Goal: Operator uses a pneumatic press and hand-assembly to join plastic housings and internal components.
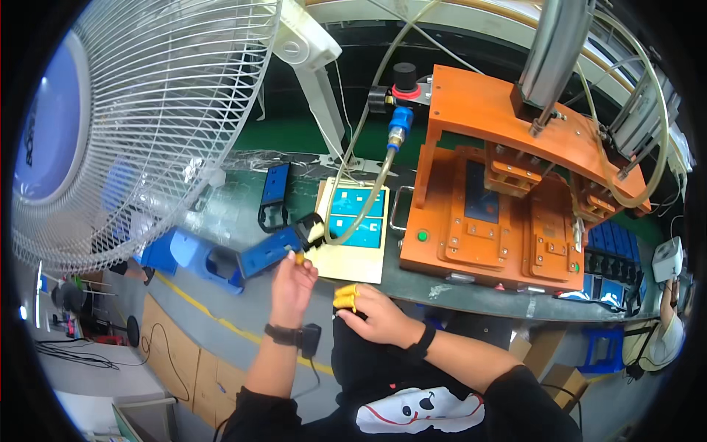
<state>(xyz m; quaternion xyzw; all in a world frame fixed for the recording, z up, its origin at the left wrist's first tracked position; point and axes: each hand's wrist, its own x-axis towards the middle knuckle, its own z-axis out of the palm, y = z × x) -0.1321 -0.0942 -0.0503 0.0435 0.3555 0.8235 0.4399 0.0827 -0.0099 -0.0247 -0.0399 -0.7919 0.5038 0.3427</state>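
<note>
My left hand [294, 287] is at the near edge of a blue-faced rectangular panel [272, 250] with a black frame end. Its fingers are closed at the panel's edge, and a yellow fingertip cover shows there. The panel is tilted and juts past the bench's front edge. My right hand [379, 317] is closed in front of my body, with yellow covers [345, 296] on its folded fingers. Whether anything is inside those fingers is hidden. Just beyond the hands lies a pale board [353, 264] with two teal rectangles [357, 232].
An orange press [423, 254] with metal cylinders stands on the green bench to the right. Another blue-and-black panel [275, 188] lies further back, and several more [615, 243] sit beyond the press. A large fan [169, 110] fills the upper left. An air hose [379, 188] arches over the board.
</note>
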